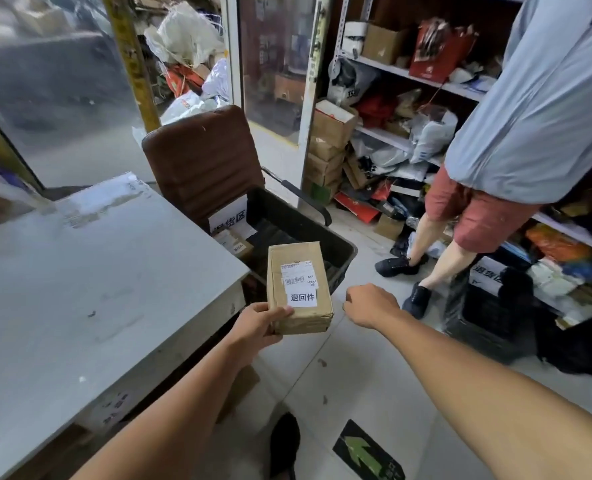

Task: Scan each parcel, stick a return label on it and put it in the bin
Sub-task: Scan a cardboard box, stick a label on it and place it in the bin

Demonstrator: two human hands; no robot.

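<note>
Your left hand (258, 323) grips the cardboard parcel (299, 287) at its near-left corner, thumb on top, held in the air just in front of the black bin (325, 233). White return label (302, 297) is stuck on the top face, below the barcode sticker. Right hand (369, 304) curled, holds nothing, just beside the parcel. Grey bench (79, 271) on the left.

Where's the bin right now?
Head view, centre: the black bin sits on the floor between the table and the shelves, in front of the brown chair, just beyond the held parcel.
</note>
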